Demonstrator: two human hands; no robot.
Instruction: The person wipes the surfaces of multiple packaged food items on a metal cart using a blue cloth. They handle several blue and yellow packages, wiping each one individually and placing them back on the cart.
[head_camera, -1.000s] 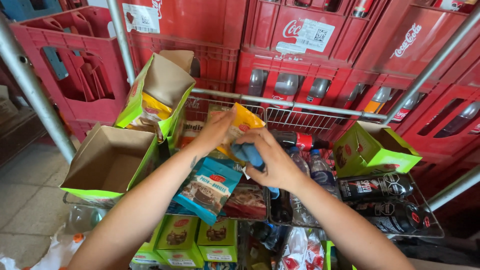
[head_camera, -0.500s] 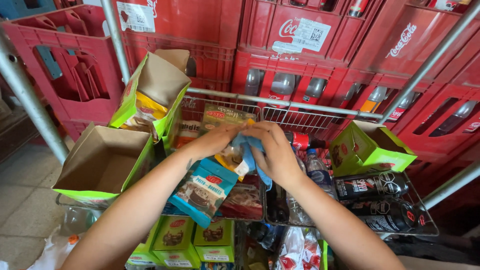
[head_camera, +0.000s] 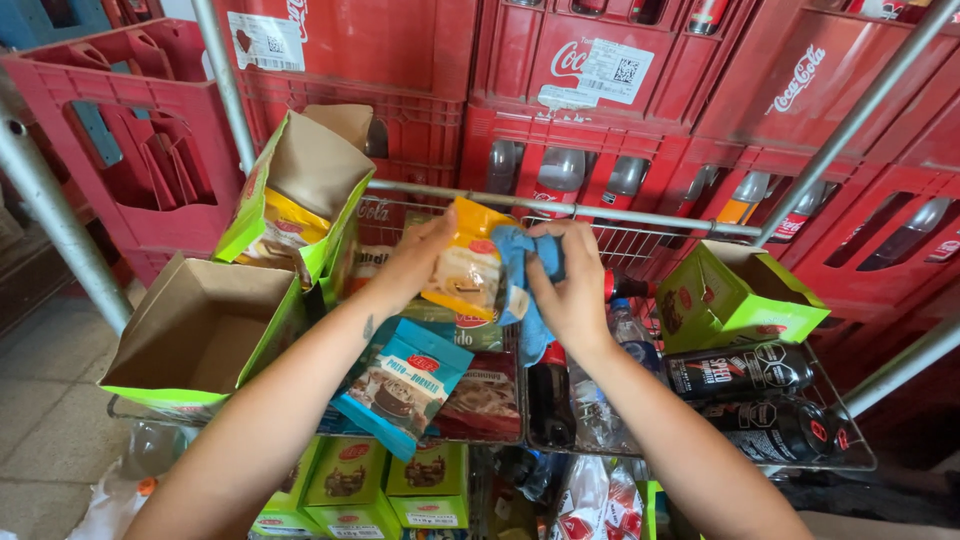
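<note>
The left hand (head_camera: 425, 262) is gripping a yellow-orange packet (head_camera: 468, 268) by its left edge, fingers clamped on it, and holding it up over the wire rack (head_camera: 640, 222). The right hand (head_camera: 570, 290) is pressing a blue cloth (head_camera: 520, 275) against the packet's right side, fingers closed over the cloth (part of it is hanging below the palm).

Half a second ago both hands were sitting closer together with the cloth bunched over the packet's front; now the cloth is lying more to the right and more of the packet's face is showing, so the wiping seems to be moving across the surface rather than finishing.

Just below the left forearm a blue packet (head_camera: 400, 385) is lying tilted on the rack, with a dark red packet (head_camera: 482, 400) beside it. To the left an empty green carton (head_camera: 195, 335) is standing open, and another green carton (head_camera: 300, 200) above it is holding yellow packets. To the right a third green carton (head_camera: 735, 295) is sitting near two black cans (head_camera: 745, 370). Red bottle crates (head_camera: 620, 90) are filling the far side.
</note>
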